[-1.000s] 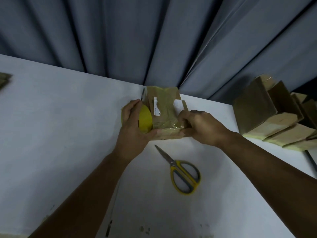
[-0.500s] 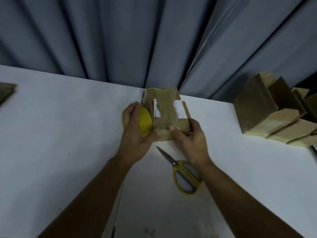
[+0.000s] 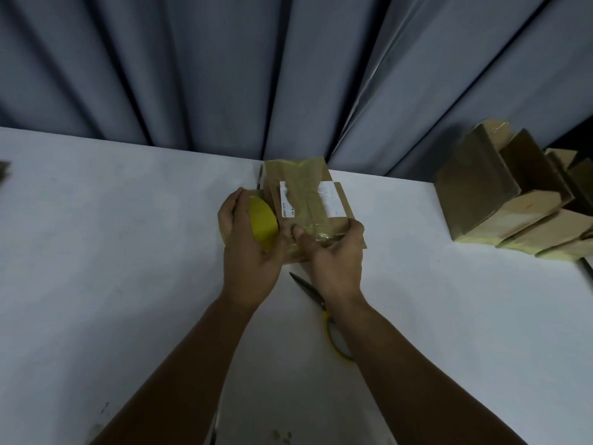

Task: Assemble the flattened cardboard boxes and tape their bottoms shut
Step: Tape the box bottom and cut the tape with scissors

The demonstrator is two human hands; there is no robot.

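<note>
A small brown cardboard box (image 3: 305, 191) with a white label stands at the far middle of the white table (image 3: 112, 252), a glossy tape strip running over its top and down the near side. My left hand (image 3: 247, 248) grips a yellow tape roll (image 3: 263, 227) pressed against the box's left side. My right hand (image 3: 333, 252) holds the box's near right corner, its thumb pressing the tape onto the top edge. Yellow-handled scissors (image 3: 333, 335) lie on the table just under my right wrist, partly hidden.
Several assembled cardboard boxes (image 3: 500, 194) lean in a row at the table's right end. A grey pleated curtain (image 3: 288, 75) hangs right behind the table. A scrap of cardboard (image 3: 4, 168) shows at the far left edge.
My right hand has moved from the box's right side round to its near edge, with the thumb now pressing the tape down. The left hand stays on the tape roll.
</note>
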